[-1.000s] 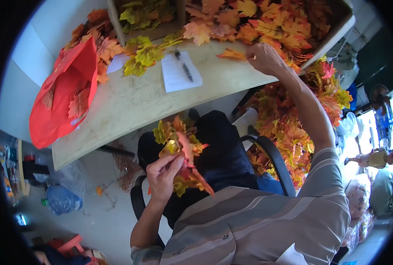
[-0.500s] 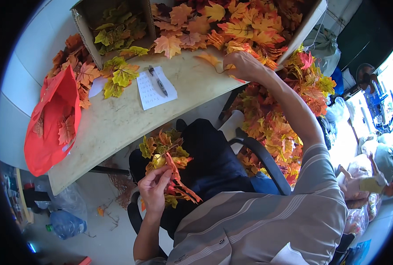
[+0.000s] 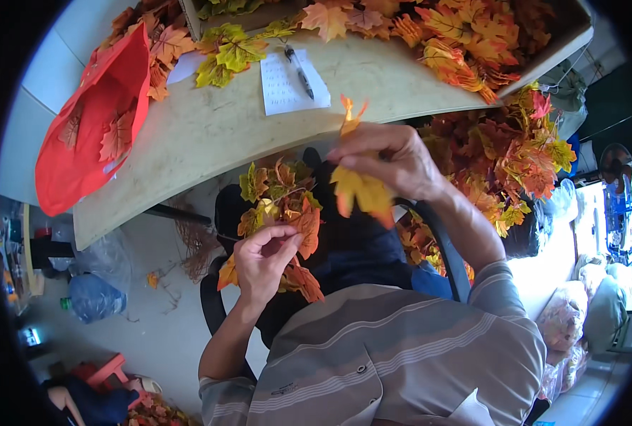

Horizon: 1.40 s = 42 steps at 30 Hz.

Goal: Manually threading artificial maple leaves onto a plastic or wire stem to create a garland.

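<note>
My left hand (image 3: 262,259), over my lap, has thumb and fingers pinched on a garland of artificial maple leaves (image 3: 307,231) in orange, green and yellow. Part of the garland hangs below the fingers, against my dark trousers. To its upper right, my right hand (image 3: 401,162) pinches a yellow-orange artificial maple leaf (image 3: 362,192) in front of the table edge. Another orange leaf tip (image 3: 351,117) sticks up above those fingers; whether it belongs to the same piece, I cannot tell.
On the pale table (image 3: 209,149) lie a paper (image 3: 280,89), a pen (image 3: 299,71), a red bag (image 3: 92,135) and green leaves (image 3: 234,53). A box of orange leaves (image 3: 472,35) stands at the far right, with more leaves (image 3: 500,149) hanging below. A chair armrest (image 3: 444,241) is at my right.
My right hand has come back from the leaf pile on the table toward my lap, bringing the yellow-orange leaf. My left hand keeps its pinch on the garland. The view has shifted downward.
</note>
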Tool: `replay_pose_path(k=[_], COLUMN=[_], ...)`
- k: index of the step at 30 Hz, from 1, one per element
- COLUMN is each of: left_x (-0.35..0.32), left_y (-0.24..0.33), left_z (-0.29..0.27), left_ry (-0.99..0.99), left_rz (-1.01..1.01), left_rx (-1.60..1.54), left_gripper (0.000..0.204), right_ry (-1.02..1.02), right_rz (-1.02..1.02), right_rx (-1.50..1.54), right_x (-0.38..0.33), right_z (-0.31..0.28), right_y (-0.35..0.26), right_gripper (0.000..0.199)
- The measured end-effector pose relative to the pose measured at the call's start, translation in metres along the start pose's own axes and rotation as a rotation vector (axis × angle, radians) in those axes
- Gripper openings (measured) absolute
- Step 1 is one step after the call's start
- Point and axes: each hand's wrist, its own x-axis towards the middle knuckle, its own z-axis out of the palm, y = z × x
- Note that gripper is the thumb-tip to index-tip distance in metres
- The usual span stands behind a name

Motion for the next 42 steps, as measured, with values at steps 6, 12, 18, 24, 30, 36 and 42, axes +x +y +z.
replay_pose_path(k=[6, 12, 18, 24, 30, 36, 42], left_x=[-0.002, -0.003, -0.004, -0.003, -0.001, -0.002, -0.001], left_y=[-0.004, 0.008, 0.015, 0.011, 0.014, 0.010, 0.008], left_z=[-0.002, -0.005, -0.004, -0.004, -0.005, -0.005, -0.006], left_ry=[-0.012, -0.045, -0.080, -0.089, -0.104, -0.082, -0.096], left_rz=[0.092, 0.118, 0.105, 0.088, 0.032, 0.030, 0.029], left_rx=[0.108, 0.195, 0.199, 0.181, 0.161, 0.121, 0.151], left_gripper=[0.011, 0.009, 0.008, 0.009, 0.009, 0.010, 0.009], right_ry=[-0.217, -0.291, -0.355, -0.380, -0.354, -0.351, -0.350], right_rz=[0.011, 0.056, 0.021, 0.004, -0.003, 0.011, 0.009], right_rx=[0.009, 0.045, 0.062, 0.015, 0.015, 0.045, 0.029], right_x=[-0.006, -0.012, -0.015, -0.018, -0.022, -0.024, -0.025], right_z=[0.048, 0.051, 0.052, 0.056, 0.061, 0.064, 0.066], right_y=[0.012, 0.018, 0.021, 0.021, 0.027, 0.031, 0.033], right_gripper=[0.013, 0.013, 0.011, 0.012, 0.011, 0.010, 0.010])
